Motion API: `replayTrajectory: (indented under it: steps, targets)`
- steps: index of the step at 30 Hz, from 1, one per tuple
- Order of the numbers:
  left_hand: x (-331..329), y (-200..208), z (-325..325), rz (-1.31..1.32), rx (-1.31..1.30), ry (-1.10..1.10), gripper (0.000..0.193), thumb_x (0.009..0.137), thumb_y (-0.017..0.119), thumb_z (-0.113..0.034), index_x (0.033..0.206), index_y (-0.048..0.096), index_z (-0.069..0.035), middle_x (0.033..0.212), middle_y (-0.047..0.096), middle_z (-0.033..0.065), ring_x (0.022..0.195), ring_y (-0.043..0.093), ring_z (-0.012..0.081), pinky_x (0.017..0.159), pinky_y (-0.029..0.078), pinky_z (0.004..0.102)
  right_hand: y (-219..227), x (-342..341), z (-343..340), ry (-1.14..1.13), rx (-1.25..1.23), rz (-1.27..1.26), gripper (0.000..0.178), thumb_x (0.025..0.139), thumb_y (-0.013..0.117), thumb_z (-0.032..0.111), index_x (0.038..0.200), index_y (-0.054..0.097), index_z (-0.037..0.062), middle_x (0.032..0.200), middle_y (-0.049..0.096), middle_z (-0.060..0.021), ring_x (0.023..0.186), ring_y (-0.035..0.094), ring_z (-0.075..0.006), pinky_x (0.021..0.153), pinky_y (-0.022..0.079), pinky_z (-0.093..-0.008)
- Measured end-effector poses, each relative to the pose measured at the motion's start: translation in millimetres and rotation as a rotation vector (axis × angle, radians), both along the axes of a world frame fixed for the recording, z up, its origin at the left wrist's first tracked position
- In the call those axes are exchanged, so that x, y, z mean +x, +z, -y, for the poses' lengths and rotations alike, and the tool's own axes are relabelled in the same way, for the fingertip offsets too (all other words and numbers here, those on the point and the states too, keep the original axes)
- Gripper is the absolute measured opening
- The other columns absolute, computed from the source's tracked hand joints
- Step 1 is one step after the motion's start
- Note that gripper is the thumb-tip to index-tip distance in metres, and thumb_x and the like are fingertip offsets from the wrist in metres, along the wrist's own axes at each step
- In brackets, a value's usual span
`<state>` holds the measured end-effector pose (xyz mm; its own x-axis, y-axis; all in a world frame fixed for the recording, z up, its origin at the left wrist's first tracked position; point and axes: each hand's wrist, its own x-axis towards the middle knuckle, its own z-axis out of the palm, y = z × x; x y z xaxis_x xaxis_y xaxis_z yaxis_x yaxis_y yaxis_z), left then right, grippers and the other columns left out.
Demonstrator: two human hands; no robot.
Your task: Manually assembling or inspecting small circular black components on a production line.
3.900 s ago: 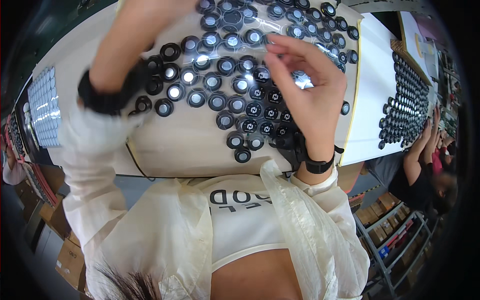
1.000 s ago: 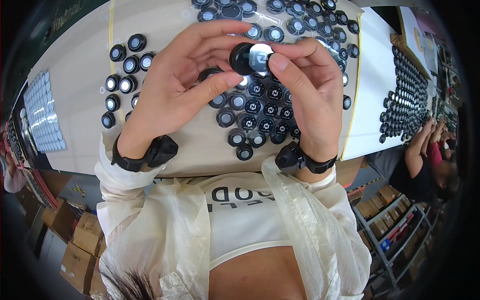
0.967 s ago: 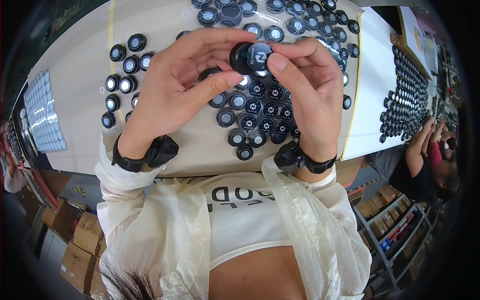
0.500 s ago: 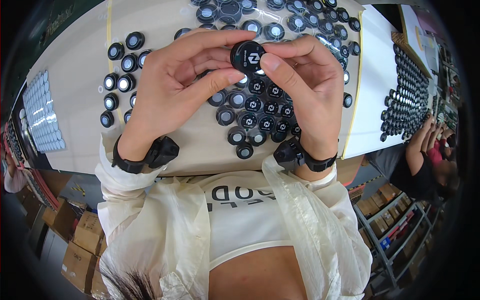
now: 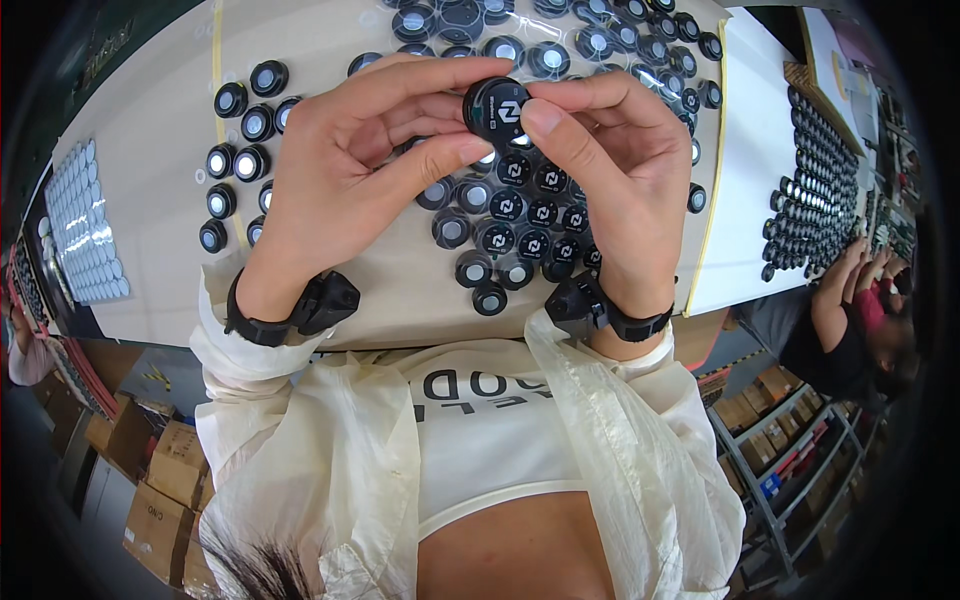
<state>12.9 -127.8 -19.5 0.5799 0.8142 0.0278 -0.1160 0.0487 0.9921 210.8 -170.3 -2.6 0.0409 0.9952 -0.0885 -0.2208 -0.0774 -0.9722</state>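
Observation:
Between my two hands, above the table, is a black round cap-like piece (image 5: 494, 112) with a white emblem on its face. My left hand (image 5: 345, 165) holds its left edge, index finger over the top and thumb below. On its right edge my right hand (image 5: 625, 175) pinches with thumb and index finger, the thumb lying on the face. Beneath my hands lie several similar black pieces with emblems (image 5: 507, 208). Others nearby, such as this black piece (image 5: 451, 230), show pale round centres. My palms and fingers hide part of the group.
More black round pieces (image 5: 257, 124) stand at the left along a yellow tape line, and others spread across the far side. A sheet of pale round discs (image 5: 90, 225) lies far left. Rows of pieces (image 5: 810, 200) cover a white surface at right, near another person's arms (image 5: 840, 285).
Almost nothing has moved. The black piece and both hands keep the same hold, with only a very slight shift of the piece.

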Motion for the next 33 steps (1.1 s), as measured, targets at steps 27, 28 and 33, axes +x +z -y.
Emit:
replayTrajectory:
  steps: [27,28,33]
  targets:
    - [-50.6,18.4,-175.6,-1.166,0.816,0.179,0.034,0.082,0.065,-0.008,0.115,0.067,0.004,0.101,0.068,0.0246,0.096,0.067,0.0389,0.087,0.053,0.0392,18.8,5.9,2.5,0.210,0.248,0.805,0.035,0.087,0.069,0.010,0.119,0.064,-0.0011,0.112,0.066,-0.0208,0.101,0.063,-0.0385,0.090,0.049,-0.0388]
    - [-49.5,12.6,-178.4,-1.198,0.918,0.148,0.036,0.082,0.066,-0.008,0.116,0.067,0.003,0.103,0.068,0.0241,0.095,0.068,0.0372,0.085,0.054,0.0384,16.5,12.5,6.0,0.189,0.235,0.817,0.034,0.086,0.069,0.010,0.119,0.064,-0.0006,0.110,0.066,-0.0203,0.100,0.063,-0.0367,0.089,0.049,-0.0386]
    - [-87.4,5.2,-151.3,-1.039,1.332,-0.078,0.037,0.087,0.063,-0.001,0.124,0.063,-0.004,0.118,0.065,0.0157,0.096,0.065,0.0270,0.090,0.051,0.0337,21.6,44.4,12.8,0.090,0.124,0.958,0.029,0.086,0.067,0.006,0.115,0.066,0.0008,0.102,0.066,-0.0187,0.092,0.065,-0.0315,0.082,0.050,-0.0375]
